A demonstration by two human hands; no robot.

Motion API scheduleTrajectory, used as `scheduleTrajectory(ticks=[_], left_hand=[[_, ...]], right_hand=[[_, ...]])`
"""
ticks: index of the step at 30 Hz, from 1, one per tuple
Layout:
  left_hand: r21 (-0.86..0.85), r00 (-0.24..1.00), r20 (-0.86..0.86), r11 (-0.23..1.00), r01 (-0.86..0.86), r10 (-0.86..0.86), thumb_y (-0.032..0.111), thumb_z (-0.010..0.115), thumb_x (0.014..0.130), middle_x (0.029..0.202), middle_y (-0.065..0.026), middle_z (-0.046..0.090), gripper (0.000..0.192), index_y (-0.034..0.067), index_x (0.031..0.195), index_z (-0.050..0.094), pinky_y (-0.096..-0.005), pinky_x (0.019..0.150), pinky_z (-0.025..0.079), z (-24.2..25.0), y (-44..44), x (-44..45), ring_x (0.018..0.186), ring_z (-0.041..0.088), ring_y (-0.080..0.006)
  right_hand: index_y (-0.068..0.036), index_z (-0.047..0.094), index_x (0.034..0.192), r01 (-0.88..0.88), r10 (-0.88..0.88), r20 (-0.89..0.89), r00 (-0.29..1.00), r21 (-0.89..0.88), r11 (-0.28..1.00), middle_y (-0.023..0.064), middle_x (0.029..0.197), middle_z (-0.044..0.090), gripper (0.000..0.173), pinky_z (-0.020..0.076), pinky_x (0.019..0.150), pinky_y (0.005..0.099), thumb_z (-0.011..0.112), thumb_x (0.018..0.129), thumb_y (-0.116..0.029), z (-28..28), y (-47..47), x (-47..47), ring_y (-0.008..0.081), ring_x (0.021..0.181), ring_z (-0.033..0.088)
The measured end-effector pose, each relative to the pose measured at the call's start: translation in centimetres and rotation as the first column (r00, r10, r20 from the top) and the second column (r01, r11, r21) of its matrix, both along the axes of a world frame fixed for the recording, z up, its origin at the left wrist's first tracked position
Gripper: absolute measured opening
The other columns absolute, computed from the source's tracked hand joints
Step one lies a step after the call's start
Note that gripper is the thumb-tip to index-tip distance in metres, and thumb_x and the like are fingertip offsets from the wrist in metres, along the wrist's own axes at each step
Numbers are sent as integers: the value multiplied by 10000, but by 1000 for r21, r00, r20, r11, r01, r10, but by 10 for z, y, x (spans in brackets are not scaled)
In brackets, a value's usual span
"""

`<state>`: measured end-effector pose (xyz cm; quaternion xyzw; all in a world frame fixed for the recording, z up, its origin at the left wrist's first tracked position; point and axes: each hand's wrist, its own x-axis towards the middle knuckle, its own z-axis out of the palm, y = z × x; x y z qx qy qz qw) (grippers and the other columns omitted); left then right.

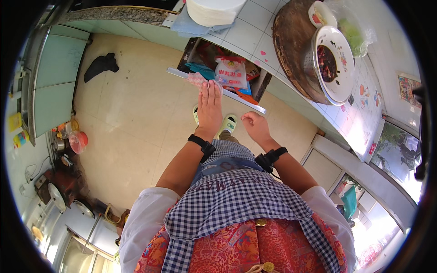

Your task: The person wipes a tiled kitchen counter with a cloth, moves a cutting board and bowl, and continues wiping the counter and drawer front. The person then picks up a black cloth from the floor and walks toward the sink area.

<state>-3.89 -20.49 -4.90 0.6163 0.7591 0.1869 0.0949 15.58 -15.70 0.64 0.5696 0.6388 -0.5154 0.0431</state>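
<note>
A drawer (261, 90) stands pulled out below the tiled counter, packed with bags and packets. Across its pale front panel (245, 103), my left hand (210, 109) presses a pink-and-white cloth (197, 79) against the top edge, fingers stretched out over it. Just behind the fingertips lies a white plastic packet (231, 73) that bears writing. A teal packet (201, 70) is to its left in the drawer, and an orange one (248, 98) sits near the front. My right hand (256, 128) is loosely curled in the air, right of the drawer's front, with nothing visible in it.
On the counter (251, 15) are a round wooden board (290, 51), a white enamel basin (343, 65) with dark food, a small bowl (322, 13) and a plastic bag of greens (353, 34). A paper roll (215, 12) rests on a blue cloth (187, 25). Black fabric (101, 67) lies on the floor.
</note>
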Motion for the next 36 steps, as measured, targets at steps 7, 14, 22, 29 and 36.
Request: scheduleTrajectory(ticks=[7, 14, 22, 29, 36], left_hand=[[-65, 998, -28, 996, 62, -64, 82, 491, 895, 1602, -200, 274, 644, -45, 1503, 321, -481, 1204, 230, 8, 0, 75, 1505, 219, -381], [-32, 988, 26, 988, 151, -150, 130, 489, 899, 1555, -226, 330, 605, -64, 1461, 377, -499, 1202, 232, 5, -8, 144, 1491, 243, -396], [-101, 915, -110, 920, 379, -389, 153, 517, 889, 1548, -62, 383, 602, 107, 1484, 438, -554, 1184, 231, 8, -11, 104, 1504, 246, -288], [-99, 946, -315, 989, -113, 76, 28, 537, 853, 1612, -98, 296, 699, 102, 1524, 358, -554, 1135, 313, -15, -20, -61, 1493, 271, -302], [-285, 167, 901, 837, -467, 400, -45, 435, 923, 1135, -210, 657, 467, -32, 1389, 395, -378, 812, 554, -45, 9, -149, 960, 679, -322]], right_hand=[[13, 516, 1344, 552, -771, -145, 621, -618, 561, 117, 1290, 622, 397, 490, 936, 375, 485, 970, -118, -34, 3, 39, 230, 1154, 612], [21, 515, 1345, 531, -918, -193, 346, -767, 362, 123, 1253, 631, 465, 465, 995, 367, 437, 1004, -285, -32, 16, 82, 242, 1162, 597], [11, 485, 1350, 488, -914, -184, 363, -798, 354, 125, 1267, 617, 514, 444, 985, 361, 414, 1035, -390, -45, 26, 83, 243, 1201, 580], [8, 487, 1254, 615, -977, -185, 108, -760, 212, 157, 1313, 583, 444, 467, 961, 378, 433, 1058, -386, -30, 8, 50, 277, 1221, 571], [61, 471, 1232, 608, -985, -81, -152, -794, -28, 212, 1305, 553, 473, 463, 1022, 411, 393, 1063, -374, -15, 11, 22, 336, 1228, 565]])
